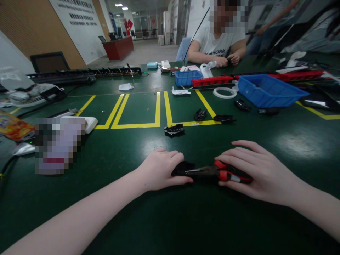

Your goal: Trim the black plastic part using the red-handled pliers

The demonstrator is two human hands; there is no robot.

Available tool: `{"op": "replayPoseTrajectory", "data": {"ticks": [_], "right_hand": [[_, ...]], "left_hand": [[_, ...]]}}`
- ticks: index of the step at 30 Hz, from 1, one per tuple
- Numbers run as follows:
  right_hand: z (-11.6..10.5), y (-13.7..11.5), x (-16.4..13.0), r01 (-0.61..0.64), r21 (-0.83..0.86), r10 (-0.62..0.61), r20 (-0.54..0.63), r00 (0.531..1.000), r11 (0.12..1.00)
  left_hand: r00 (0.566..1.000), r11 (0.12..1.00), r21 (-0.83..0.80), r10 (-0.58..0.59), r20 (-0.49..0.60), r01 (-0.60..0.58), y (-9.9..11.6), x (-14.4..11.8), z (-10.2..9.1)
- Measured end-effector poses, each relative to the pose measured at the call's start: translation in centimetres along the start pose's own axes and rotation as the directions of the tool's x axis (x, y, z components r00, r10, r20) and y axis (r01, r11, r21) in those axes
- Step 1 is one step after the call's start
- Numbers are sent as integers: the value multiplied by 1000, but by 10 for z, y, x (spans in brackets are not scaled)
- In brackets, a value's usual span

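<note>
My right hand (255,170) is closed round the red and black handles of a pair of pliers (223,173). The pliers' jaws point left and reach to a dark black part (183,167). That part is gripped by my left hand (164,168), thumb below and fingers over the top, so much of it is hidden. Whether the jaws are clamped on the part, I cannot tell. Beyond my hands lie a black and silver part (174,130), a small black part (200,114) and a longer black piece (224,118).
Yellow tape (135,125) marks boxes on the green table. A blue bin (271,94), a smaller blue bin (187,78) and a white tape roll (224,92) stand farther back. At left lies a blurred-out phone-like object (62,145). A person (216,46) sits opposite, handling something dark.
</note>
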State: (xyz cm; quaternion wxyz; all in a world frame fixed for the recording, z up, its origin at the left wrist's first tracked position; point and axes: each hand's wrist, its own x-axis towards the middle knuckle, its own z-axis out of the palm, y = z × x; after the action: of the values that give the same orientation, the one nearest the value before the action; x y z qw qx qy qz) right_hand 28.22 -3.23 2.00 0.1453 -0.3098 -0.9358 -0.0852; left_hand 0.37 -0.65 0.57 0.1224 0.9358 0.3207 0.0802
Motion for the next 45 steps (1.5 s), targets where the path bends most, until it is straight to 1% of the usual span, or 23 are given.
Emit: {"op": "replayPoseTrajectory", "data": {"ticks": [9,22,28,34,45], "right_hand": [[6,-5,1,-16,20,16,-18,1000,1000],[-2,-1,1,-2,-4,2,8,1000,1000],[2,-1,1,-23,26,23,1,1000,999],[2,-2,-1,-41,42,41,-5,999,998],[2,-4,-1,-42,67,42,0,999,997]], "left_hand": [[1000,1000,15,1,1,-1,-1,1,1],[1000,1000,20,5,11,-5,-1,1,0],[1000,1000,-1,2,9,-2,0,0,0],[1000,1000,13,4,-1,-4,0,0,1],[1000,1000,-5,-1,7,1,-1,0,0]]}}
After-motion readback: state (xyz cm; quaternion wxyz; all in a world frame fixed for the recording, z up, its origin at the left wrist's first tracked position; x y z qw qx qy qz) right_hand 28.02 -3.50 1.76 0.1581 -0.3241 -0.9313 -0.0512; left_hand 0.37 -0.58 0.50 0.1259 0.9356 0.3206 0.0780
